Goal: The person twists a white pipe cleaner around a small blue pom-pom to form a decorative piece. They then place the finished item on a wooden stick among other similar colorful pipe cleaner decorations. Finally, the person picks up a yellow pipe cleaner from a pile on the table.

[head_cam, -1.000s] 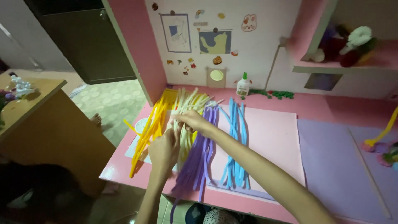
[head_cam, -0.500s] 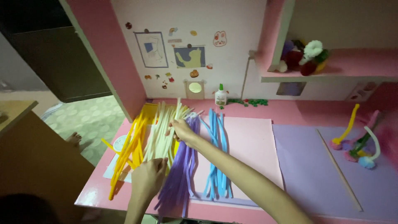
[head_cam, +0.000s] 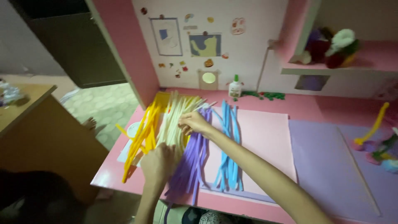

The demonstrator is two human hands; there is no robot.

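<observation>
Since 0.5 seconds ago, both hands have kept to the cream strips [head_cam: 176,120], with the left hand [head_cam: 157,164] a little nearer to the purple strips. It lies flat, fingers together, on the lower ends of the cream bundle. The right hand [head_cam: 195,122] pinches the upper part of the same bundle. These strips lie on the pink desk [head_cam: 306,110], between the yellow strips [head_cam: 143,132] and the purple strips [head_cam: 192,159]. Blue strips [head_cam: 228,149] rest on a pink sheet [head_cam: 265,145].
</observation>
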